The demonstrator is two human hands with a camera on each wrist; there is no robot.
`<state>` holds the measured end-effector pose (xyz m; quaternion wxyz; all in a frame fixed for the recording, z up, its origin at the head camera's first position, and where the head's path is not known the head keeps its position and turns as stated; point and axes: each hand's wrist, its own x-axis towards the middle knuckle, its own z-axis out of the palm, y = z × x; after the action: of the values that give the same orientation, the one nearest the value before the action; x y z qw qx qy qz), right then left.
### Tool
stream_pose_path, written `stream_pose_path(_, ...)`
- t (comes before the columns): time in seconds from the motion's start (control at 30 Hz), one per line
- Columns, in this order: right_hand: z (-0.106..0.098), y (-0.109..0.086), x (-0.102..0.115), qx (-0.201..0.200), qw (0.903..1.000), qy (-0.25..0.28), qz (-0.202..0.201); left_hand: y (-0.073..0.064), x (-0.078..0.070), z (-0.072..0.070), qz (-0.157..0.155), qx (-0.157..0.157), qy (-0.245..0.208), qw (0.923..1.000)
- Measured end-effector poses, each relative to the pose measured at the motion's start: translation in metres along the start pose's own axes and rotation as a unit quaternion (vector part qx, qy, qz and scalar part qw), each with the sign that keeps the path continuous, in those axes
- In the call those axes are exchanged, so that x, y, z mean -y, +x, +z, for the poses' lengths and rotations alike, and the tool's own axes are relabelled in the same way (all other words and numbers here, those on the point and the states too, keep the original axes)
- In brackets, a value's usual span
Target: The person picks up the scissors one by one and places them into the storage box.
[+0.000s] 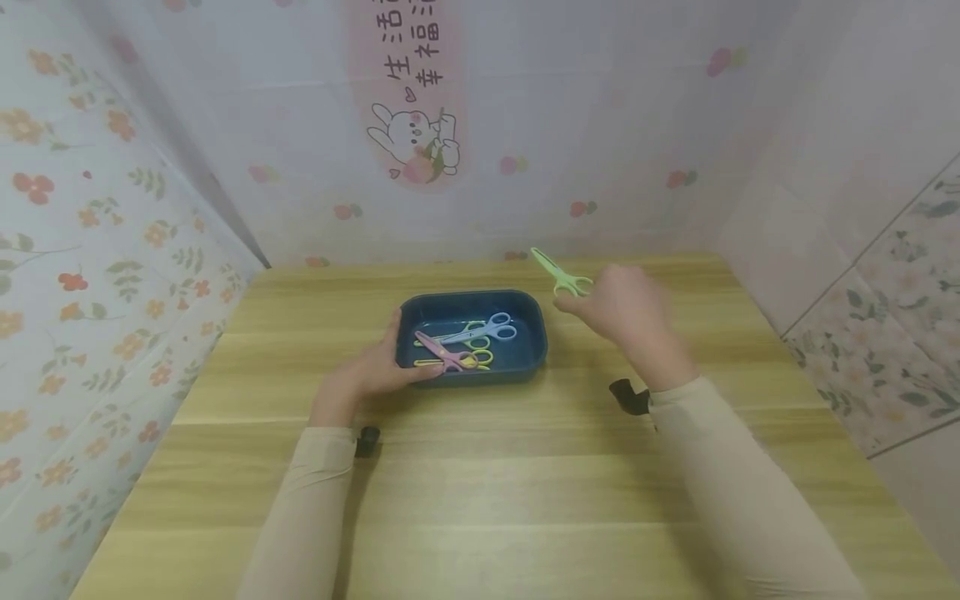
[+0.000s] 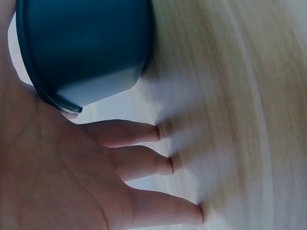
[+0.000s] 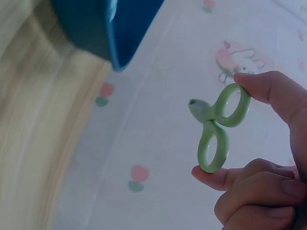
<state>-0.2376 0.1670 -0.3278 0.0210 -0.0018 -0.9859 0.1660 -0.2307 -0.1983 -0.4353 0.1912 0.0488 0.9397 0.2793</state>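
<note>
In the head view, my right hand (image 1: 630, 312) is raised above the table, right of the dark blue box. It pinches a pair of light green scissors (image 1: 551, 267) by the finger loops (image 3: 218, 155), between thumb and one finger. The blades point up and left. My left hand (image 1: 375, 364) holds the left end of the dark blue box (image 1: 517, 377), thumb along the near rim. In the left wrist view, the other fingers (image 2: 144, 160) of this hand extend straight beside the box wall (image 2: 96, 43). Inside lie pink scissors (image 1: 431, 344), blue scissors (image 1: 467, 334) and yellow-green ones partly hidden beneath.
The box stands toward the back of a wood-grain table (image 1: 480, 500). A printed curtain (image 1: 600, 125) hangs right behind the table's back edge. Floral sheets (image 1: 90, 292) close off the left side and tiled-looking panels (image 1: 885, 333) the right.
</note>
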Motion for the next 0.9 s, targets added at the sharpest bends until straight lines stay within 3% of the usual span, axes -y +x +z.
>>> stream_pose_path(0.5,0.015,0.003,0.034,0.044,0.9988,-0.017,-0.016,0.001,0.002,0.002,0.007,-0.003,-0.002,1.0000)
stream_pose_path(0.67,0.008,0.005,0.047,0.049,0.9975,-0.022,-0.046,-0.001,0.000,0.000,0.004,-0.002,-0.006,1.0000)
stream_pose_path(0.9,0.003,0.009,0.066,0.080,0.9888,-0.080,-0.098,-0.001,-0.001,-0.001,0.004,0.000,-0.006,1.0000)
